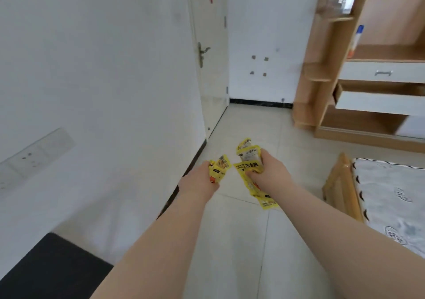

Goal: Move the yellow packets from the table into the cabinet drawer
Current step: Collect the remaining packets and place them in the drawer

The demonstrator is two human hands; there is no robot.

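Observation:
My left hand [199, 179] is closed around a small bunch of yellow packets [219, 168] that stick out above my fingers. My right hand [270, 172] grips a larger bunch of yellow packets [249, 160]; some fan upward and others hang below my wrist. Both hands are held out over the tiled floor. Far to the upper right stands the wooden cabinet [326, 73] with a white drawer [377, 102] pulled open; a shut white drawer with a metal handle sits just above it.
A white wall runs along the left with a white door [211, 64] beyond it. A black surface [50, 273] fills the lower left corner. A bed with a patterned mattress [391, 197] and wooden frame stands at the right. Tiled floor lies between me and the cabinet.

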